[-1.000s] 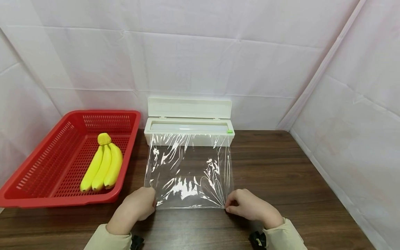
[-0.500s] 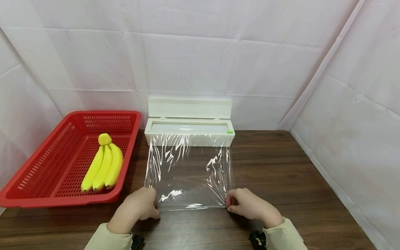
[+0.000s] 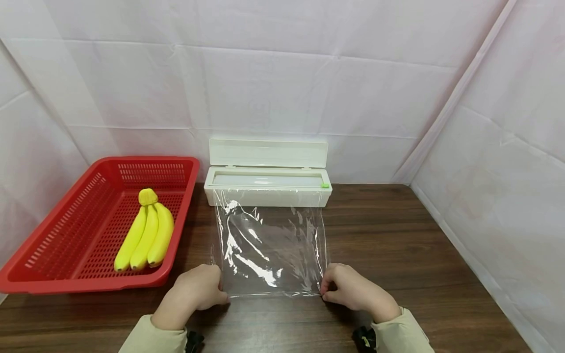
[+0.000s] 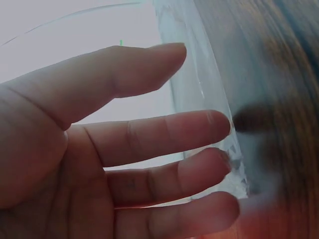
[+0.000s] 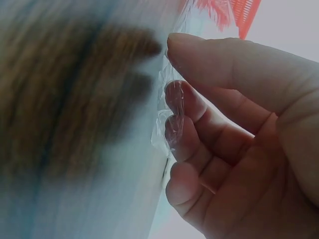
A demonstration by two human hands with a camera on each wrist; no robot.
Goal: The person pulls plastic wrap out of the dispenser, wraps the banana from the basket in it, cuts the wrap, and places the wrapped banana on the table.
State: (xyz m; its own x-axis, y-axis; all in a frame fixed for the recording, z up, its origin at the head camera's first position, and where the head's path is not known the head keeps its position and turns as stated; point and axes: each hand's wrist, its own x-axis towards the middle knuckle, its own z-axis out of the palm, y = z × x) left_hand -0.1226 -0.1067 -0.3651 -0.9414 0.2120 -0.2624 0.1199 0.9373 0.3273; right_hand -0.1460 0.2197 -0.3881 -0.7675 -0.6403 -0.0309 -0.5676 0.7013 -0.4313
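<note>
A sheet of clear plastic wrap [image 3: 273, 245] stretches forward from a white wrap dispenser [image 3: 265, 197] over the dark table. At its near left corner is my left hand [image 3: 196, 289]. In the left wrist view the thumb stands apart from the fingers, and the nearly straight fingers [image 4: 169, 137] touch the film edge. My right hand [image 3: 353, 291] pinches the near right corner between thumb and fingertips. Film bunches over the fingers [image 5: 184, 137] in the right wrist view. The dispenser's lid [image 3: 268, 153] is raised, and a green slider [image 3: 325, 186] sits at its right end.
On the left, a red plastic basket [image 3: 110, 283] holds a bunch of yellow bananas [image 3: 147, 235]. White cloth walls [image 3: 273, 88] stand behind and on both sides of the brown wooden table [image 3: 397, 245].
My left thumb has come away from the fingers and the film corner. The film's left edge has slackened and shifted inward. My right hand stays almost in place, still pinching.
</note>
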